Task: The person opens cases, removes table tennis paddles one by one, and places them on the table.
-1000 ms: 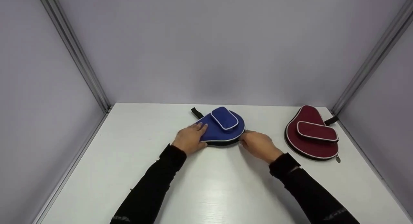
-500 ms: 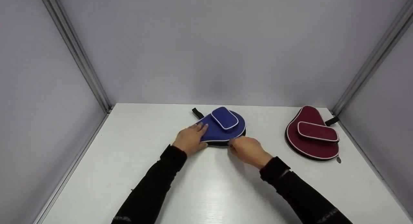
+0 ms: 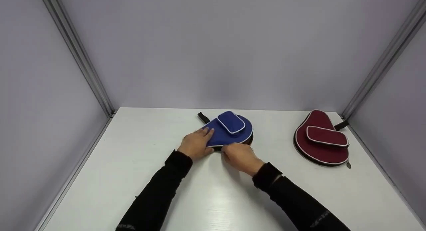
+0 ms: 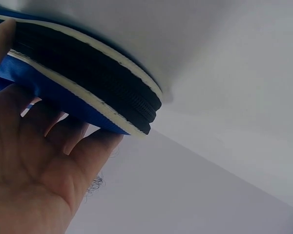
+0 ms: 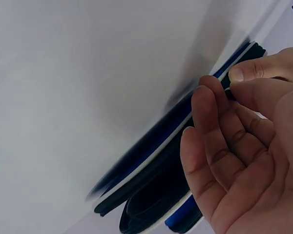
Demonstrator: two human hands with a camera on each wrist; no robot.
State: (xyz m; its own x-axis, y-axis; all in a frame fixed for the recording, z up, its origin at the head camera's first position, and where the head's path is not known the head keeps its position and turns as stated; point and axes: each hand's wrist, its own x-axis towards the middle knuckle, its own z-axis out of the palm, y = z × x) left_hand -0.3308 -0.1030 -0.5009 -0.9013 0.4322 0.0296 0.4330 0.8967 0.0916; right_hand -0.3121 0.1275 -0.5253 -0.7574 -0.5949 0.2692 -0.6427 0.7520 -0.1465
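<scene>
A blue table tennis bat case point(image 3: 220, 135) with white piping and a front pocket lies on the white table. My left hand point(image 3: 195, 144) holds its narrow end, fingers spread over the top and thumb against the zipped side. In the left wrist view the zipper point(image 4: 132, 100) on that side has its teeth together. My right hand point(image 3: 240, 157) pinches the zipper pull point(image 5: 228, 92) between thumb and index finger at the near edge. Behind that hand, the case's side point(image 5: 154, 195) gapes apart. The inside is too dark to make out clearly.
A dark red bat case point(image 3: 322, 152) with a pocket and black strap lies at the table's right side, its zipper pull point(image 3: 348, 164) hanging at the near corner. Grey panels point(image 3: 219, 51) enclose the white table point(image 3: 133, 141) at the back and both sides.
My right hand has moved left along the near edge of the blue case with the zipper pull, and the edge behind it has opened. The left hand has stayed in place.
</scene>
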